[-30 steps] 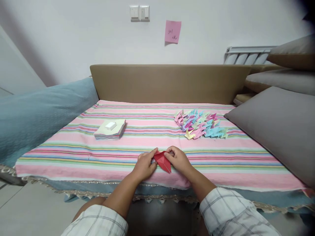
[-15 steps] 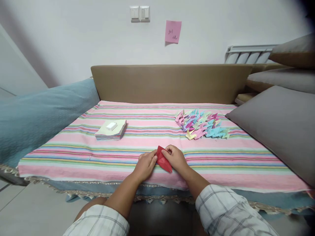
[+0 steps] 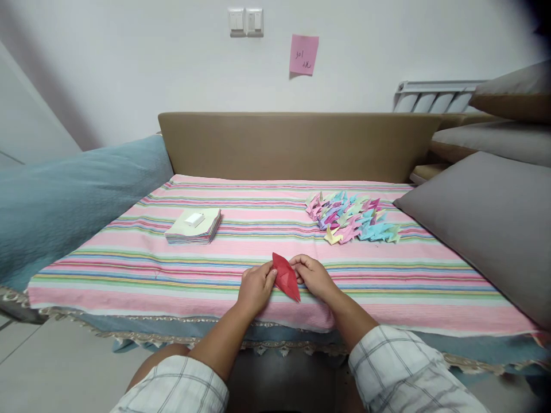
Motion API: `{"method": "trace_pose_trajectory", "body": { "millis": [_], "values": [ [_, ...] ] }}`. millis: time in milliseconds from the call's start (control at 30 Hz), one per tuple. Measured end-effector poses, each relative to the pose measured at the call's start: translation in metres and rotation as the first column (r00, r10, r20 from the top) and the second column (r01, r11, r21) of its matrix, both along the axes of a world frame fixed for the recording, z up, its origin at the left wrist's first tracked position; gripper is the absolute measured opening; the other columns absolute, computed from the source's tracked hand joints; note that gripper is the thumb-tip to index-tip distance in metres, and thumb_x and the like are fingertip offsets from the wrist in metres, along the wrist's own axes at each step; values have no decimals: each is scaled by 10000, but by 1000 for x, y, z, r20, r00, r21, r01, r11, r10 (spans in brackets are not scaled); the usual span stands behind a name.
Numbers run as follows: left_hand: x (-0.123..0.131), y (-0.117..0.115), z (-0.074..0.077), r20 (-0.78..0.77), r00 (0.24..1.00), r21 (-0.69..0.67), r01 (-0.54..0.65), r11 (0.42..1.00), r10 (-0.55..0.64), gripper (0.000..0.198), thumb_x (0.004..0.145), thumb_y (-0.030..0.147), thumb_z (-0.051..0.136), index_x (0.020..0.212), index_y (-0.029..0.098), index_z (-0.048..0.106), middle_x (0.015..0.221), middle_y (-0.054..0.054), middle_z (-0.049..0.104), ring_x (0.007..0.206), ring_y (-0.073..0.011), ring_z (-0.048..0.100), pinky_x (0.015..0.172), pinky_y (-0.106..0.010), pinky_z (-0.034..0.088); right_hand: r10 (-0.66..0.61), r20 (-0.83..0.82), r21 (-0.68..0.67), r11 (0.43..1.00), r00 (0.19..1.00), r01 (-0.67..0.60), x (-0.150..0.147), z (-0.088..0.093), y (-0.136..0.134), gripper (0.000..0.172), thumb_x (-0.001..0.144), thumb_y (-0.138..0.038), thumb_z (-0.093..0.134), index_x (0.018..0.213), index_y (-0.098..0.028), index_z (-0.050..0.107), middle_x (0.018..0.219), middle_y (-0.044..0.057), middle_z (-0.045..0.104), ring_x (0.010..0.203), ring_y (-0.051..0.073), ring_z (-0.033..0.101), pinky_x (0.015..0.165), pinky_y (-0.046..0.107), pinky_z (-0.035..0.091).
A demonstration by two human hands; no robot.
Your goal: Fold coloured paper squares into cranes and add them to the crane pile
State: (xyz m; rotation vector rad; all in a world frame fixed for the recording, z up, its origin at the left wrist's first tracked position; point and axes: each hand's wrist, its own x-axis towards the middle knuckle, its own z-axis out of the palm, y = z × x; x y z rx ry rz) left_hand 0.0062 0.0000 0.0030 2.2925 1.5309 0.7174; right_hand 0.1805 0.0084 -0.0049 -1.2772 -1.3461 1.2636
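Note:
A red folded origami paper (image 3: 286, 277), diamond-shaped with pointed ends, lies slantwise between my hands just above the striped cloth. My left hand (image 3: 257, 287) pinches its left edge, thumb on top. At its right edge is my right hand (image 3: 313, 277), with index finger and thumb closed on the side; part of the fingertips is hidden by the paper. Beyond my right hand sits a cluster of finished paper cranes (image 3: 350, 218) in pink, blue, green, purple and yellow. A stack of square coloured paper (image 3: 183, 230) rests to the left, with a small white block (image 3: 194, 219) on top.
The striped cloth (image 3: 258, 201) covers a sofa seat with a brown backrest (image 3: 297, 146) behind. Grey cushions (image 3: 482, 212) pile up on the right, and a blue-covered armrest (image 3: 86, 201) bounds the left. A pink note (image 3: 303, 54) hangs on the wall.
My right thumb has moved off the top face of the red paper to its right edge, so more of the paper shows. My left hand keeps its hold.

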Motion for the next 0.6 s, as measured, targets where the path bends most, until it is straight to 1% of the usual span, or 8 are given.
{"method": "trace_pose_trajectory", "body": {
  "millis": [33,100,167,233,333,433,533,600],
  "values": [
    [0,0,0,-6,1000,4,-10,1000,10,315,910,303,360,1144,223,555,979,-34,687,890,-200,593,809,-324,382,25,12,12,1000,1000,-25,1,0,0,161,752,-291,454,824,-198,563,687,-19,592,546,108,525,543,236,436],
    [1,0,-1,-14,1000,16,-23,1000,24,309,908,293,361,1132,224,562,960,-33,690,882,-201,595,806,-326,383,49,75,88,995,996,-55,2,0,-1,179,753,-296,471,832,-193,594,729,-7,619,607,121,551,604,253,450],
    [2,0,-3,-13,999,33,-31,999,32,301,904,282,370,1125,228,566,935,-32,691,875,-201,597,800,-324,389,37,159,168,984,987,-64,3,-1,-1,191,749,-300,497,847,-188,617,781,8,637,691,140,571,671,269,452],
    [2,1,-5,-8,999,48,-41,998,42,311,894,276,392,1159,227,547,928,-38,689,884,-201,597,803,-324,395,12,217,204,977,976,-58,2,-3,-1,201,741,-299,521,868,-183,624,805,18,642,732,151,575,698,276,449],
    [2,1,-8,-7,997,48,-75,996,76,385,875,275,434,1252,208,477,891,-42,684,886,-204,594,813,-332,398,-1,249,202,978,969,-51,0,-4,0,203,734,-300,538,882,-183,613,778,12,636,696,146,570,664,269,446],
    [2,1,-8,4,996,37,-93,995,93,449,858,265,467,1300,197,424,850,-29,678,865,-198,593,814,-336,395,-17,287,197,979,958,-41,-2,-4,0,177,728,-300,550,854,-185,597,726,-7,616,631,130,545,612,251,427],
    [3,1,-8,22,995,25,-95,995,95,467,839,253,495,1299,203,424,844,-20,673,838,-185,596,794,-322,402,-24,327,204,978,945,-45,-2,-2,-1,142,734,-288,548,822,-186,590,682,-22,589,590,116,515,579,235,402],
    [2,1,-7,22,995,20,-100,995,100,475,822,245,517,1289,216,434,840,-11,669,822,-176,597,786,-313,406,-24,354,218,974,935,-57,-2,-2,-2,119,737,-269,543,807,-185,591,694,-21,586,591,113,506,579,233,394]
  ]
}}
